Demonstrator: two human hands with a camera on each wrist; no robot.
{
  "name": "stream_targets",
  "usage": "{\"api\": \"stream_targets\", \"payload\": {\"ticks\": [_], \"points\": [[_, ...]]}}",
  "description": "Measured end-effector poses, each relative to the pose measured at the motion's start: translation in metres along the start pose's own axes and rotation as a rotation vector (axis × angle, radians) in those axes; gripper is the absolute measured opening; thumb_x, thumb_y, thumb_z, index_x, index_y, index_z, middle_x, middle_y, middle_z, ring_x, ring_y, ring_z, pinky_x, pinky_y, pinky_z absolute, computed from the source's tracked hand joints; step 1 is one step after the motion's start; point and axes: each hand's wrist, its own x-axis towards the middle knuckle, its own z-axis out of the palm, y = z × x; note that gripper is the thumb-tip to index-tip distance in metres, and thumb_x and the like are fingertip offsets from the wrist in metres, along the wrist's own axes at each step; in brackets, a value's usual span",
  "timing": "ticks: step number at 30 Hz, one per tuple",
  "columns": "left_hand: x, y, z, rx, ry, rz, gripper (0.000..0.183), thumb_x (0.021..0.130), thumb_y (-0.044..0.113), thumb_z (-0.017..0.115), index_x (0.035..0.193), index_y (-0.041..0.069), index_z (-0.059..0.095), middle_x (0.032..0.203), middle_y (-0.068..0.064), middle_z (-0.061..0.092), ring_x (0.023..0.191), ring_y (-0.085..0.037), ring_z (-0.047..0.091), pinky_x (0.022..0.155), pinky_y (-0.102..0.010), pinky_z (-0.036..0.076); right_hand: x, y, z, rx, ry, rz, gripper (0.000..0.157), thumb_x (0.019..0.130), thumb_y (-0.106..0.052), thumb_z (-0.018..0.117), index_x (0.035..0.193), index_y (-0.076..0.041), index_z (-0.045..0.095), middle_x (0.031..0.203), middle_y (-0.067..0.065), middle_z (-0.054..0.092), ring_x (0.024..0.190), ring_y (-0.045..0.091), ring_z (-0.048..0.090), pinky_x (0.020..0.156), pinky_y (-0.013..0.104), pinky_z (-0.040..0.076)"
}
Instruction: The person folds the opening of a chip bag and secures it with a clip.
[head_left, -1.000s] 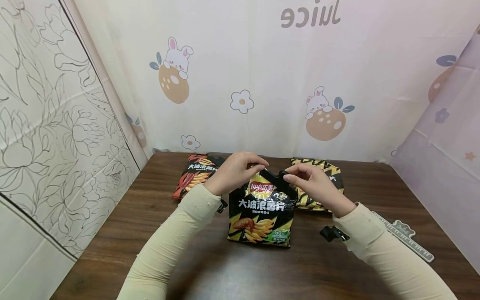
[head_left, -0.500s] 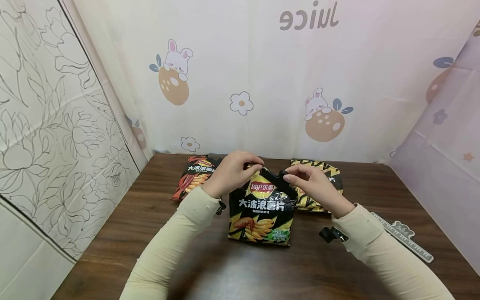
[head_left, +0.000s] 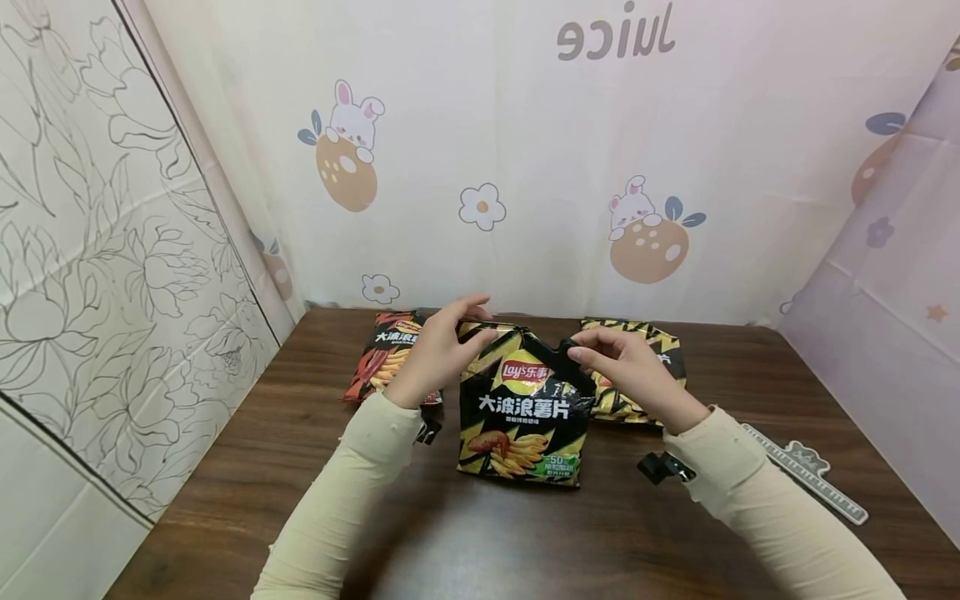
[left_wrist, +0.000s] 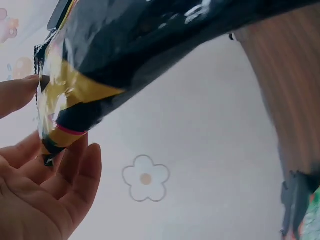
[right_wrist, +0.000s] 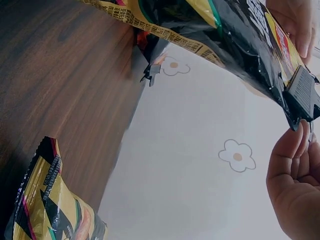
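Note:
A black and yellow chip bag [head_left: 517,406] stands upright at the middle of the table, its top right corner folded down at a slant. A black bag clip [head_left: 566,357] sits along that slanted fold; in the right wrist view the clip's ribbed side [right_wrist: 302,92] shows. My right hand [head_left: 630,371] pinches the clip's outer end between thumb and fingers. My left hand [head_left: 442,354] is at the bag's top left corner. Its fingers are loosely bent and spread behind the corner, and the thumb [left_wrist: 20,95] is at the serrated top edge.
A red and black chip bag [head_left: 382,354] lies behind on the left. Another yellow and black chip bag [head_left: 641,400] lies behind on the right, partly covered by my right hand. A pale ruler [head_left: 813,475] lies at the right. A patterned curtain [head_left: 420,250] hangs behind the table.
My left hand has let go near the clip's left end and moved left to the bag's top left corner, uncovering the top edge. The right hand stays on the clip.

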Motion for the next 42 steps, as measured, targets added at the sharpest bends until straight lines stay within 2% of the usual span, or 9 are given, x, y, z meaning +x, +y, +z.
{"api": "stream_targets", "payload": {"ticks": [4,9,13,16,20,25,32,36,42], "points": [[-0.006,-0.007,0.003,-0.090,0.020,-0.050,0.059,0.095,0.031,0.066,0.147,0.016,0.043,0.125,-0.001,0.064,0.097,-0.020,0.060,0.086,-0.039,0.048,0.001,0.000,0.001,0.006,0.004,0.006,0.037,0.098,-0.035,0.061,0.121,-0.007,0.064,0.100,0.011,0.064,0.085,0.014,0.061,0.072,0.030,0.052],[-0.015,-0.016,0.010,-0.212,0.060,-0.093,0.068,0.094,0.032,0.066,0.152,0.017,0.033,0.120,-0.006,0.058,0.077,-0.022,0.045,0.068,-0.034,0.037,0.001,0.001,0.002,0.011,0.008,0.015,0.037,0.097,-0.036,0.061,0.121,-0.007,0.064,0.100,0.010,0.064,0.086,0.013,0.062,0.072,0.030,0.052],[-0.023,-0.021,0.018,-0.311,0.079,-0.123,0.074,0.094,0.034,0.067,0.154,0.020,0.026,0.138,-0.012,0.047,0.091,-0.022,0.047,0.077,-0.036,0.039,0.001,0.001,0.002,0.012,0.013,0.018,0.038,0.097,-0.037,0.062,0.121,-0.007,0.064,0.100,0.010,0.065,0.086,0.012,0.062,0.072,0.030,0.052],[-0.029,-0.024,0.024,-0.383,0.075,-0.147,0.075,0.094,0.035,0.066,0.155,0.024,0.024,0.158,-0.009,0.029,0.118,-0.025,0.050,0.095,-0.043,0.043,0.001,0.001,0.003,0.016,0.016,0.021,0.038,0.097,-0.037,0.062,0.121,-0.007,0.064,0.100,0.010,0.065,0.086,0.012,0.062,0.071,0.030,0.051],[-0.035,-0.029,0.031,-0.439,0.069,-0.193,0.078,0.093,0.039,0.067,0.155,0.030,0.020,0.163,-0.008,0.018,0.144,-0.028,0.034,0.113,-0.053,0.034,0.001,0.002,0.004,0.025,0.015,0.023,0.038,0.097,-0.037,0.062,0.121,-0.007,0.064,0.101,0.010,0.064,0.086,0.013,0.062,0.071,0.030,0.051],[-0.042,-0.033,0.039,-0.463,0.056,-0.243,0.086,0.092,0.044,0.067,0.157,0.025,0.014,0.163,-0.011,0.019,0.148,-0.028,0.028,0.116,-0.053,0.028,0.001,0.004,0.004,0.032,0.017,0.027,0.038,0.097,-0.037,0.061,0.121,-0.007,0.064,0.101,0.010,0.064,0.086,0.013,0.062,0.070,0.031,0.051],[-0.052,-0.040,0.051,-0.473,-0.003,-0.290,0.089,0.089,0.049,0.068,0.156,0.014,0.021,0.149,-0.011,0.044,0.135,-0.026,0.046,0.108,-0.051,0.039,0.001,0.005,0.004,0.045,0.019,0.035,0.039,0.097,-0.039,0.061,0.121,-0.008,0.063,0.101,0.009,0.063,0.087,0.014,0.060,0.069,0.031,0.050],[-0.058,-0.044,0.058,-0.454,-0.020,-0.336,0.090,0.085,0.054,0.071,0.154,0.016,0.026,0.152,-0.008,0.041,0.138,-0.026,0.043,0.111,-0.051,0.037,0.001,0.006,0.005,0.057,0.018,0.046,0.039,0.097,-0.040,0.061,0.121,-0.009,0.063,0.102,0.009,0.062,0.087,0.014,0.060,0.066,0.032,0.049],[-0.068,-0.050,0.066,-0.452,-0.059,-0.385,0.101,0.084,0.054,0.071,0.157,0.010,0.016,0.162,-0.013,0.021,0.149,-0.031,0.023,0.116,-0.056,0.026,0.000,0.006,0.005,0.074,0.022,0.059,0.041,0.097,-0.042,0.060,0.124,-0.010,0.062,0.108,0.010,0.060,0.091,0.016,0.059,0.068,0.033,0.050]]}}
